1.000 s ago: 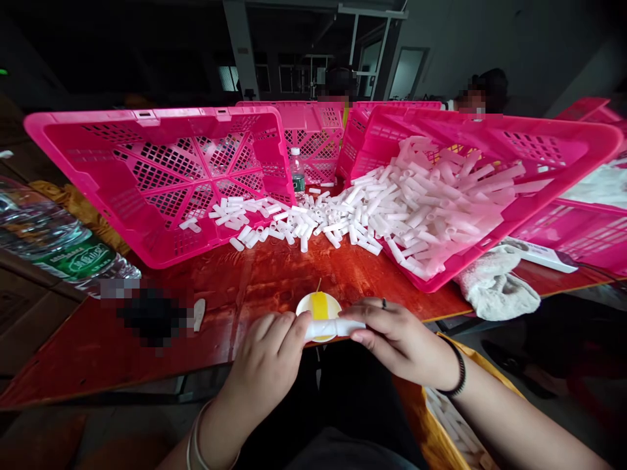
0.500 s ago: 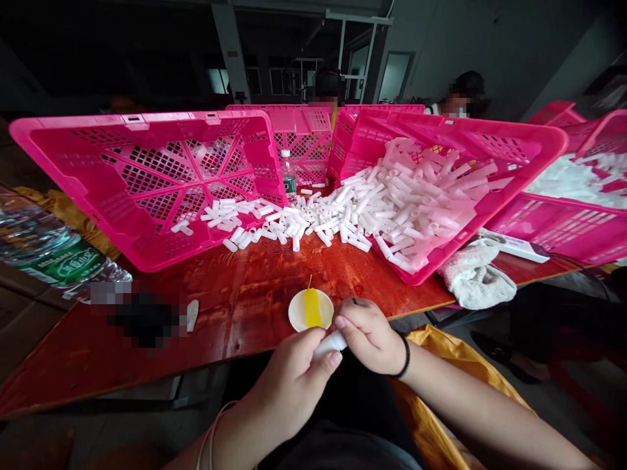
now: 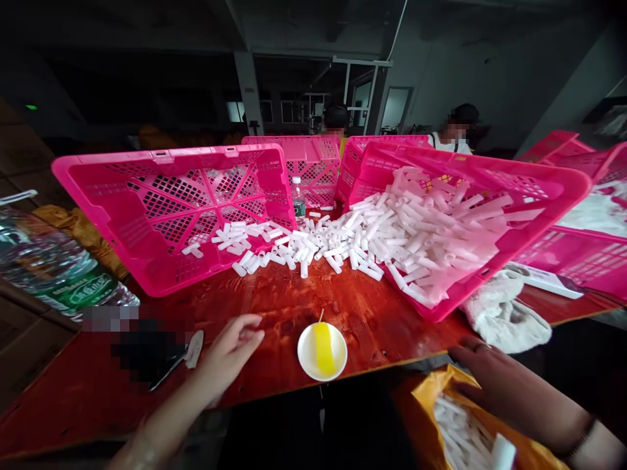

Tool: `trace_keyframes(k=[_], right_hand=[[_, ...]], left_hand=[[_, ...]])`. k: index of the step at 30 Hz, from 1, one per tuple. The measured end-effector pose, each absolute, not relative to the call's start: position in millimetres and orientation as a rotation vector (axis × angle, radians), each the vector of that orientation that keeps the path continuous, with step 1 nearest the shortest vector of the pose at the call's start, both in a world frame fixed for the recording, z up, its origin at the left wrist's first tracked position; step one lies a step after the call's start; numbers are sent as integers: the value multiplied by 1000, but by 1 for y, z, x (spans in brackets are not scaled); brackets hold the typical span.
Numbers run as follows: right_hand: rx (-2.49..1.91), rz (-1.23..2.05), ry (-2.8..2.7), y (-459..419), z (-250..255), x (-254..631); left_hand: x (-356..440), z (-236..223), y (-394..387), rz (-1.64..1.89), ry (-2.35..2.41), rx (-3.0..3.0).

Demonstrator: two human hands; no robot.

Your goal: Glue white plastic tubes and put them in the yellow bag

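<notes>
My left hand (image 3: 230, 352) hovers over the left front of the table, fingers loosely bent and apart, holding nothing. To its right is a small white dish (image 3: 304, 352) with a yellow strip (image 3: 323, 349) and a thin stick in it. My right hand (image 3: 504, 385), slightly blurred, is over a yellow sack (image 3: 428, 391) at the lower right, fingers stretched out and nothing visible in them. Inside the sack lie several white tubes (image 3: 455, 424); one larger white tube (image 3: 503, 452) sticks up below my right hand. Many short white tubes (image 3: 313, 241) lie heaped on the table ahead.
A tipped pink crate (image 3: 548, 176) spills tubes from the right; another pink crate (image 3: 166, 284) is tilted at the left. A large water bottle (image 3: 73, 287), a small bottle (image 3: 298, 199) and a white cloth (image 3: 509, 313) are around. Two people (image 3: 450, 134) are beyond the crates.
My hands were together on a white tube in front of the dish; they have parted. The left moved left, the right moved right over the sack, and the tube has left the grip. The view has tilted up.
</notes>
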State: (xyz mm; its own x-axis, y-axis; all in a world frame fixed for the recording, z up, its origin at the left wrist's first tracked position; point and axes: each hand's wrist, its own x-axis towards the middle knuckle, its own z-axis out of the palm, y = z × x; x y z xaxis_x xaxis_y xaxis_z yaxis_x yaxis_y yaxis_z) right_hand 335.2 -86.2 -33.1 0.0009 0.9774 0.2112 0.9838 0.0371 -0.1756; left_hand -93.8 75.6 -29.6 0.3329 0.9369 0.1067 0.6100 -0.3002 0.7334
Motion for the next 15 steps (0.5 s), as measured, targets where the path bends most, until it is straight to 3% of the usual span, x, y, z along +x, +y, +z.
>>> trace_keyframes(k=[2,8,15], right_hand=[[-2038,3,-2165,-34,-40,323],[-2292,-352,-2001,106,-43,272],[-2294,-333,-2049,83,-67,285]], left_hand=[[-95,-43,119,726,1535,2209],[-95,-56,222,744,1842,2301],[-121,-37,250,560,1670,2440]])
